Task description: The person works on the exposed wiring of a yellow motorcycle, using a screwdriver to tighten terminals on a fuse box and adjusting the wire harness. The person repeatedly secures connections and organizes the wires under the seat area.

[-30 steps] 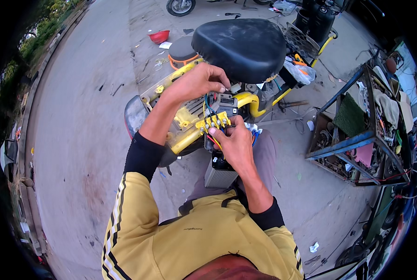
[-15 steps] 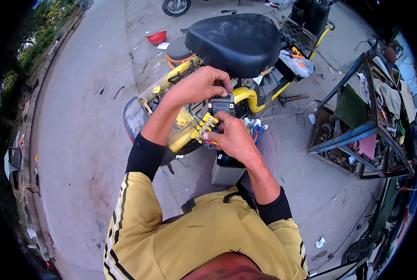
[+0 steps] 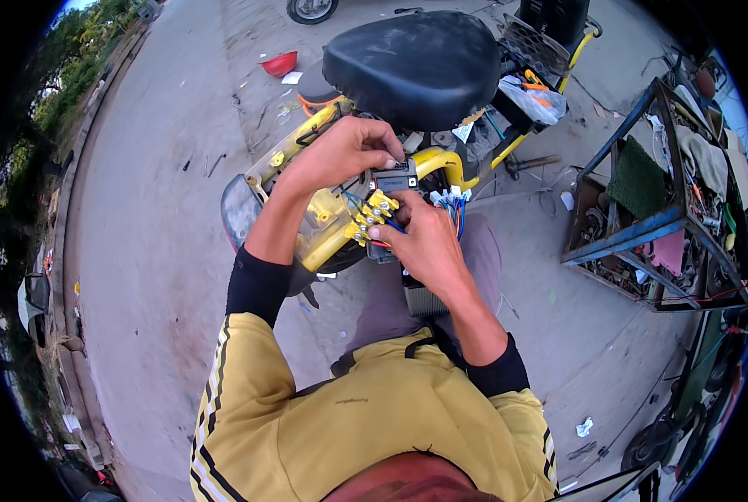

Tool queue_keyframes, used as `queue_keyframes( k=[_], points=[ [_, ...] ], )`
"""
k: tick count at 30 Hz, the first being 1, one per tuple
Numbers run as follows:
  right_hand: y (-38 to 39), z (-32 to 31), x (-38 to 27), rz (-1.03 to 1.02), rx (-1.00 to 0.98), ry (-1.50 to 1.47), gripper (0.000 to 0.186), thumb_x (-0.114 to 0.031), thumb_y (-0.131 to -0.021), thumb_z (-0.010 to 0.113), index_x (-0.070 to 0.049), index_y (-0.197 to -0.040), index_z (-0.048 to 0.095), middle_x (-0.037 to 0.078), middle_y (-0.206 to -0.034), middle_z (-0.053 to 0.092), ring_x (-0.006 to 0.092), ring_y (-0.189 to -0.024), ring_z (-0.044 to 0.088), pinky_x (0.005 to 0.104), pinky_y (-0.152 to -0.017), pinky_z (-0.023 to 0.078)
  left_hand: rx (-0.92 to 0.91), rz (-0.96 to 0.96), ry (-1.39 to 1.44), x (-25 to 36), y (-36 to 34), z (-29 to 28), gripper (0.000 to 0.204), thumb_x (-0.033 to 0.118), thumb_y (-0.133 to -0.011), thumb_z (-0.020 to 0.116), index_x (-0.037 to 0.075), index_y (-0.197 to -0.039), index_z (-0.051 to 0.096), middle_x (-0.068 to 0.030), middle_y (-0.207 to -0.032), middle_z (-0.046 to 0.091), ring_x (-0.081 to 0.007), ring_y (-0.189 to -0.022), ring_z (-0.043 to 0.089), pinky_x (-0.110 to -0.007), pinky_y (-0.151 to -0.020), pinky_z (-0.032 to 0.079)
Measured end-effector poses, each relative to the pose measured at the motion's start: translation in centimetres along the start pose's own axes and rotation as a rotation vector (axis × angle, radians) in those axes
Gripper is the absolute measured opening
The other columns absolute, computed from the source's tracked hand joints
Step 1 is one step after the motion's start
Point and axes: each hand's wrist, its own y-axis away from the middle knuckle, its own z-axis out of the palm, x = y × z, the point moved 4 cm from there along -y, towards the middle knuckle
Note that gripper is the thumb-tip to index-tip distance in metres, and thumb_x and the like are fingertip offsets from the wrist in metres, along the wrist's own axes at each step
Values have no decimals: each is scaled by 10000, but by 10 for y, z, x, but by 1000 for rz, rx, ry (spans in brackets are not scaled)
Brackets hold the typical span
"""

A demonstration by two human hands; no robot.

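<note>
Outdoors, daylit: grey concrete ground (image 3: 156, 243) with a crumpled white scrap (image 3: 585, 427); kerb (image 3: 98, 100) and green foliage (image 3: 74, 71), left; blue-edged metal rack (image 3: 629, 238), filled with oddments (image 3: 637, 178), right.

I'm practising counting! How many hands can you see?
2. The left hand is up at the grey box; the right hand, lower in the picture, holds the yellow terminal strip.

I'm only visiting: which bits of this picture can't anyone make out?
All in the head view:
Left hand: whether it pinches anything, too small to tell.
Right hand at the yellow terminal block: curled fingers, mostly hidden by the hand itself.
Finned box: partly behind the right forearm.
Wheel: cut off by the top edge.
</note>
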Motion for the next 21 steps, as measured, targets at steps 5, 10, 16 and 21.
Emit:
queue_keyframes(
  k=[5,10,16,21],
  points=[
    [3,-17,32,103,59,-166,538,-154,-866,932,51,-1297,683,141,-844,749,211,-705,752,366,-645,560,21,-19,-2,10,-4,21,151,-112,-974,714,-48,-1097,773,-61,-1098,782,-131,-1012,731,-300,-937,595],
    [1,-23,54,145,43,-329,527,-131,-905,915,64,-1325,662,117,-902,771,119,-643,705,297,-590,548,-36,7,-141,17,-8,27,137,-100,-989,687,-57,-1075,785,-66,-1066,777,-119,-966,717,-291,-898,576],
    [5,-35,73,257,123,-475,524,-129,-918,916,77,-1328,662,96,-956,784,90,-660,670,252,-578,526,21,1,-111,24,-20,40,160,-71,-984,703,-42,-1108,800,-52,-985,776,-109,-939,721,-293,-876,585],
    [12,-42,86,296,114,-578,375,-97,-960,874,67,-1243,690,63,-927,776,48,-614,575,232,-534,449,62,32,-122,17,-22,42,205,-76,-996,680,-45,-1163,795,-60,-1022,777,-127,-989,727,-296,-914,582]
  ],
)
